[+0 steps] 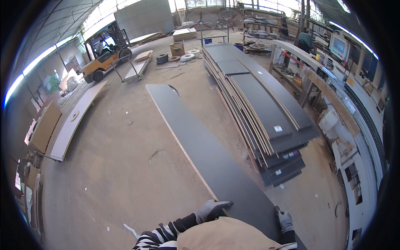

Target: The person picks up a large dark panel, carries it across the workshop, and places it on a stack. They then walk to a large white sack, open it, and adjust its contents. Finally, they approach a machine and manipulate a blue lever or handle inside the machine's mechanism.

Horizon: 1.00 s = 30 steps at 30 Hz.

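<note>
So there's this long grey panel [193, 137] angled out in front of the wearer, just left of the stack of dark boards [256, 96] and not touching it as far as I can see. Left hand [212, 210], gloved, is clamped on the panel's left edge with the fingertips over the top face. Right hand [284, 221], also gloved, has the opposite edge, a bit nearer the wearer than the stack's near end. Can't tell whether the far end is on the floor [125, 166] or up in the air.

What'd worry me: both hands are down at one end, so all that length out front has loads of leverage. If one hand gives more than the other, I reckon it'd twist or dip at the far end. Swing it right and the edge could clip the stack, especially the lower boards [283, 171] poking out at its near end, so chipped edges or scuffed faces. And that face looks smooth, so a glove could slide. Scraps lie beside the stack too, easy to step on.
</note>
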Available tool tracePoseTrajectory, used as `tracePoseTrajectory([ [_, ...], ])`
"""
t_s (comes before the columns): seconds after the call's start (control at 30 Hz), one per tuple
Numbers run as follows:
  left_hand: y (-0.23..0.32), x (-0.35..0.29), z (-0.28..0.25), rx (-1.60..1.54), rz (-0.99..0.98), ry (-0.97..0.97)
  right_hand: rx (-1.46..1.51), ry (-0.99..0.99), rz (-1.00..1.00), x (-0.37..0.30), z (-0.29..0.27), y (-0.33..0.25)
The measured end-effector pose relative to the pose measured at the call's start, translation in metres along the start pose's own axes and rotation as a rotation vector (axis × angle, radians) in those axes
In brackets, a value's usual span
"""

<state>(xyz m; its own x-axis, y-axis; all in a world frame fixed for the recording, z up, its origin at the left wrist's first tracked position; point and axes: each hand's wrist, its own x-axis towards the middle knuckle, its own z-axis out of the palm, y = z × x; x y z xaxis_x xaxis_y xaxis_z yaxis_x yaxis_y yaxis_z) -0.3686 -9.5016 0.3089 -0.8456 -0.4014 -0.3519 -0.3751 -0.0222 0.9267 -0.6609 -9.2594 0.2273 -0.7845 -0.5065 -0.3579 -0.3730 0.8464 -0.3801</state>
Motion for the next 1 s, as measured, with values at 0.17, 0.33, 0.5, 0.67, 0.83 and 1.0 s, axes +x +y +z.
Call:
tracePoseTrajectory([
  [0.17,0.014,0.088,-0.087,0.412,0.413,0.096,-0.07,0.094,-0.025,0.105,-0.041,-0.087],
  [0.33,-0.027,0.197,-0.192,-0.046,0.222,-0.055,-0.041,0.16,-0.016,0.188,-0.037,-0.196],
  [0.5,-0.006,0.275,-0.33,-0.837,-0.346,-0.125,-0.038,0.089,0.063,0.265,-0.031,-0.317],
  [0.67,0.035,0.35,-0.429,-0.167,0.037,-0.048,0.003,0.038,0.124,0.339,-0.033,-0.408],
  [0.83,0.04,0.454,-0.481,-0.506,-0.184,-0.096,-0.022,0.016,0.264,0.425,-0.045,-0.457],
  [1.0,0.084,0.606,-0.537,-0.225,0.084,-0.175,0.02,0.145,0.201,0.548,-0.087,-0.505],
])
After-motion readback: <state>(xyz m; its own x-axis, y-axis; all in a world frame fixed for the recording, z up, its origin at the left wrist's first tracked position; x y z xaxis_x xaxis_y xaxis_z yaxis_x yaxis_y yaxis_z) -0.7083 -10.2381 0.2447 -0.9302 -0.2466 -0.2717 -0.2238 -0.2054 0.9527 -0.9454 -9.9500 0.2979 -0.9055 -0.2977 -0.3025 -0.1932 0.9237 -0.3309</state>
